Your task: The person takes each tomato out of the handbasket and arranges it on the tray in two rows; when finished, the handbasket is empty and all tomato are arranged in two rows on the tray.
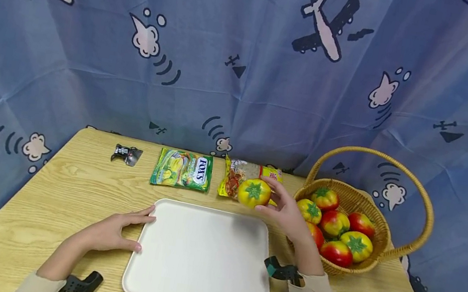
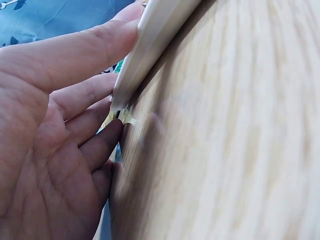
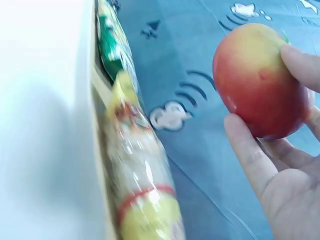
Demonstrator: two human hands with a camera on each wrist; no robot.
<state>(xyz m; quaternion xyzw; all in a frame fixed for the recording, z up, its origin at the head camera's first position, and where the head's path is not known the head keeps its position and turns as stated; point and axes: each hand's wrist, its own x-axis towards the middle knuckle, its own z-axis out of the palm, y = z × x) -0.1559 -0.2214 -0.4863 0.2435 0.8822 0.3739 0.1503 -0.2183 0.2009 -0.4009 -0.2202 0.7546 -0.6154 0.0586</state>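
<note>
"While the left hand (image 1: 112, 231) rests against the white tray (image 1: 199, 257), what does the right hand (image 1: 283, 211) hold?"

"One red-and-yellow tomato-like fruit (image 1: 254, 193), gripped between thumb and fingers. The head view shows its green, star-shaped calyx; the right wrist view, its smooth red side (whether it is real or a model, I cannot tell)."

"Where exactly is it?"

"Up in the air near the tray's far edge, hiding part of the clear-and-yellow food packet (image 1: 246, 170) in the head view. From the right wrist, the two are apart. The FOX'S sweet bag (image 1: 182, 170) lies to the left of that packet; the wicker basket (image 1: 380, 233), with other fruits (image 1: 335, 223) inside, stands to the right."

"Does the left hand grip anything?"

"No, its fingers are spread and fairly straight, touching the tray's left rim, perhaps to steady it."

"Which step is this?"

"Carrying, I'd judge: the fruit is raised between basket and tray, not yet set down."

"And the next move?"

"Probably it calls for lowering the fruit gently onto the tray, then loosening the fingers only once it sits steady, since something so rounded could roll."
</note>
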